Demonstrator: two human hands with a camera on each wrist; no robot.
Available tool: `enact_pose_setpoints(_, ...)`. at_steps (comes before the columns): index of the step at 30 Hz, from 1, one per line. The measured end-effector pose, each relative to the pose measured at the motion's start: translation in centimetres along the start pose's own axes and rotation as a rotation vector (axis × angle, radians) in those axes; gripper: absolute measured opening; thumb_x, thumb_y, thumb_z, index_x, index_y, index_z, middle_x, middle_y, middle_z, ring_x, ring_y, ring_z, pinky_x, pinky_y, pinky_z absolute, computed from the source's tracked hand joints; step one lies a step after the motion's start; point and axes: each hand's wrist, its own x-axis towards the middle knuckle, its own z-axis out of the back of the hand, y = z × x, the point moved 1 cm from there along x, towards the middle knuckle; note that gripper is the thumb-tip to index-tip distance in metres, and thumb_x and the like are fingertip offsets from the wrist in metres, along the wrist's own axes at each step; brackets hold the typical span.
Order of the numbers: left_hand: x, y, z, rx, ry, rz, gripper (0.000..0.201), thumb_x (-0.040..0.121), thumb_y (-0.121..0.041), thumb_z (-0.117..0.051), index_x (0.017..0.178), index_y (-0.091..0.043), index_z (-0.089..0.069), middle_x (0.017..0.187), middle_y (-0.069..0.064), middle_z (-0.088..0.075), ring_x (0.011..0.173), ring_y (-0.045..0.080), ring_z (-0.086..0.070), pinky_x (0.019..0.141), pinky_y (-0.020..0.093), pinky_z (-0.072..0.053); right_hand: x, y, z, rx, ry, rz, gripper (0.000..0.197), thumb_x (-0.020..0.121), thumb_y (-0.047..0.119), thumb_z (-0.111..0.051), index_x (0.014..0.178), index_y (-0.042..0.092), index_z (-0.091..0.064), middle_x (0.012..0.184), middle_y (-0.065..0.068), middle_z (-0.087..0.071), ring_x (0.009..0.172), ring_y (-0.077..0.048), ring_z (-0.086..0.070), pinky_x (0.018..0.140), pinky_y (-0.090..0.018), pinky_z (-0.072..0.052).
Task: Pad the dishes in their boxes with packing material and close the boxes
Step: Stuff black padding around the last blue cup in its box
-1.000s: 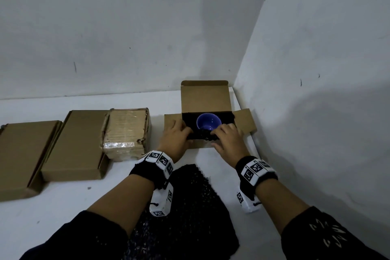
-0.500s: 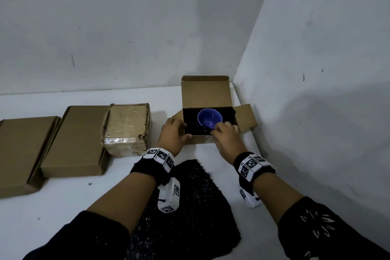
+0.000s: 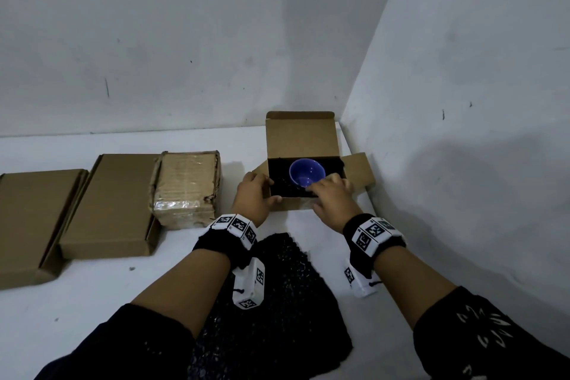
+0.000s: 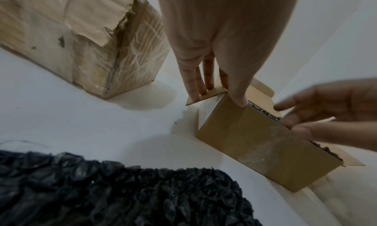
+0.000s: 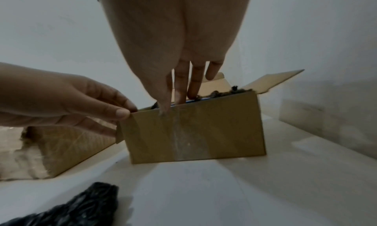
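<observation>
One dish: a small round blue ceramic bowl [image 3: 307, 175] sits upright in the open brown cardboard box [image 3: 303, 203], bedded in black crinkled packing material [image 3: 279, 185] that fills the space around it.
Box place: in the corner of the white tabletop [image 3: 92, 296], near the right wall, its lid flap [image 3: 300, 136] standing up on the far side and its side flaps splayed outward.
Left hand [image 3: 254, 197]: at the box's near left corner, thumb on the front wall and fingers [image 4: 205, 77] laid straight on the left side flap; it steadies the box and clasps nothing.
Right hand [image 3: 333, 197]: over the front rim, fingers [image 5: 183, 85] straight and dipping into the padding just in front of the bowl; nothing is clasped.
Key relation: the bowl lies just beyond the right fingertips, so the right hand is nearer; the box's long axis runs left to right across both hands.
Judgement: tucking looks almost done; folding in the side flaps and pulling the lid toward the person likely follows.
Spare padding: a black bubble-wrap sheet [image 3: 277, 302] lies on the table between the forearms.
Beyond: a worn taped cardboard parcel [image 3: 186, 188] and two flat closed brown boxes [image 3: 108, 207] to the left.
</observation>
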Motion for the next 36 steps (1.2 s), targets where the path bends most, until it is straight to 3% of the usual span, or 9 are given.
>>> enact_pose_setpoints(5,0.0,0.2,-0.1,0.019,0.000,-0.021,0.036,0.077,-0.020,-0.074,0.109,-0.010,-0.060,0.116,0.010,-0.051,0.101,0.029,-0.055,0.094,0.040,-0.046,0.7,2.7,-1.3,-0.035,0.025,0.040,0.033,0.090,0.015,-0.048,0.122,0.014,-0.057,0.124,-0.006,-0.052,0.116,-0.026,-0.048,0.094,-0.038,-0.034)
enact_pose_setpoints(10,-0.8,0.4,0.9,0.073,0.100,-0.096,0.047,0.083,-0.023,-0.068,0.126,-0.010,-0.053,0.126,0.013,-0.048,0.113,0.029,-0.052,0.101,0.040,-0.042,0.3,3.3,-1.6,0.029,0.073,-0.061,0.037,0.090,0.023,-0.052,0.126,0.016,-0.053,0.127,-0.007,-0.054,0.121,-0.028,-0.043,0.100,-0.040,-0.030)
enact_pose_setpoints(12,-2.0,0.7,1.8,0.081,0.088,-0.168,0.048,0.083,-0.022,-0.068,0.127,-0.009,-0.052,0.125,0.013,-0.050,0.115,0.027,-0.051,0.101,0.038,-0.042,-0.3,3.4,-0.7,0.139,-0.019,-0.085,0.037,0.088,0.023,-0.057,0.125,0.017,-0.055,0.126,-0.006,-0.055,0.120,-0.028,-0.045,0.096,-0.040,-0.033)
enact_pose_setpoints(15,-4.7,1.3,3.4,0.087,0.047,-0.246,0.036,0.085,-0.019,-0.066,0.119,-0.011,-0.056,0.116,0.008,-0.053,0.103,0.021,-0.055,0.088,0.034,-0.049,-2.6,4.6,-0.1,0.230,-0.134,-0.090,0.019,0.087,0.024,-0.061,0.103,0.013,-0.062,0.105,-0.006,-0.061,0.102,-0.027,-0.055,0.084,-0.037,-0.040)
enact_pose_setpoints(18,-7.7,2.4,4.6,0.169,0.109,-0.205,0.019,0.086,-0.024,-0.063,0.105,-0.020,-0.060,0.098,-0.002,-0.059,0.083,0.013,-0.060,0.077,0.028,-0.049,-5.7,6.5,-1.0,0.285,0.195,-0.189,0.028,0.083,0.042,-0.066,0.085,0.014,-0.061,0.086,-0.003,-0.061,0.087,-0.023,-0.060,0.073,-0.032,-0.045)
enact_pose_setpoints(21,-10.5,4.2,5.1,0.273,0.225,-0.107,0.014,0.084,-0.032,-0.064,0.096,-0.026,-0.061,0.094,-0.006,-0.062,0.086,0.012,-0.061,0.075,0.027,-0.048,-8.5,8.2,-2.9,0.197,0.427,-0.240,0.050,0.074,0.057,-0.069,0.092,0.012,-0.057,0.092,-0.004,-0.060,0.088,-0.022,-0.058,0.072,-0.032,-0.044)
enact_pose_setpoints(25,-13.6,6.1,5.3,0.362,0.328,-0.065,0.026,0.084,-0.036,-0.065,0.106,-0.024,-0.062,0.107,0.001,-0.058,0.101,0.018,-0.056,0.088,0.035,-0.048,-10.9,9.7,-5.3,0.262,0.390,-0.350,0.057,0.073,0.046,-0.076,0.109,0.009,-0.051,0.108,-0.007,-0.057,0.099,-0.025,-0.057,0.075,-0.030,-0.041)
enact_pose_setpoints(30,-16.2,6.9,5.5,0.383,0.348,-0.048,0.045,0.083,-0.040,-0.066,0.124,-0.025,-0.054,0.122,0.004,-0.050,0.115,0.022,-0.049,0.096,0.034,-0.044,-12.2,10.5,-6.0,0.472,0.195,-0.452,0.026,0.080,0.026,-0.073,0.084,0.015,-0.050,0.089,-0.002,-0.055,0.081,-0.019,-0.051,0.071,-0.028,-0.041)
enact_pose_setpoints(36,-16.9,5.7,6.9,0.064,0.214,-0.020,0.094,0.072,-0.047,-0.076,0.145,-0.020,-0.023,0.146,0.005,-0.037,0.134,0.023,-0.036,0.109,0.042,-0.035,-12.1,11.1,-2.0,0.784,0.075,-0.277,0.016,0.083,0.008,-0.069,0.091,0.013,-0.055,0.089,-0.001,-0.056,0.088,-0.016,-0.053,0.073,-0.020,-0.040)
